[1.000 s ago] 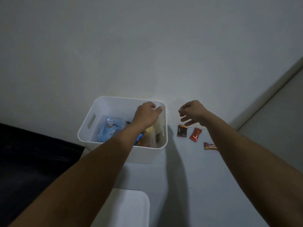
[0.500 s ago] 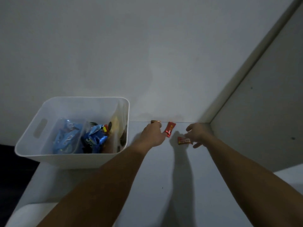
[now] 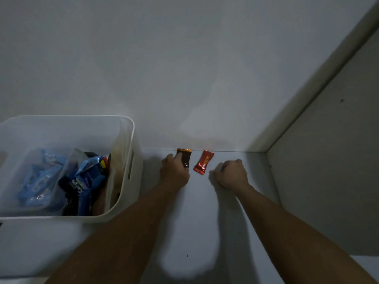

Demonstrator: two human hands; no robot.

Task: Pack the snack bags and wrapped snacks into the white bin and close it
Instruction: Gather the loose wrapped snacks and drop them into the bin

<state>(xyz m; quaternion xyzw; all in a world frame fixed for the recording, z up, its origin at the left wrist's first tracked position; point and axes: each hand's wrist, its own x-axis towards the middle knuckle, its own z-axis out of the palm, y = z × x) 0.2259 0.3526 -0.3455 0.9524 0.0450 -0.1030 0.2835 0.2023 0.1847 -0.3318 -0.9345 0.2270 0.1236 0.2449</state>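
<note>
The white bin point(image 3: 127, 182) stands at the left and holds blue snack bags point(image 3: 42, 181) and other packets. To its right, by the wall, my left hand point(image 3: 174, 174) pinches a dark brown wrapped snack point(image 3: 185, 157) that still touches the table. A red wrapped snack point(image 3: 203, 165) lies loose between my hands. My right hand point(image 3: 232, 173) is curled into a fist on the table just right of it, over the spot where a third small snack lay. That snack is hidden inside the fist.
A white tabletop point(image 3: 194, 226) runs to a plain wall behind the snacks. A grey side panel point(image 3: 328, 181) closes off the right side, close to my right forearm. The bin's near wall reaches almost to my left forearm.
The view has moved closer to the snacks. My left hand has closed on the brown snack, and my right hand has curled over the small snack, which is now out of sight.
</note>
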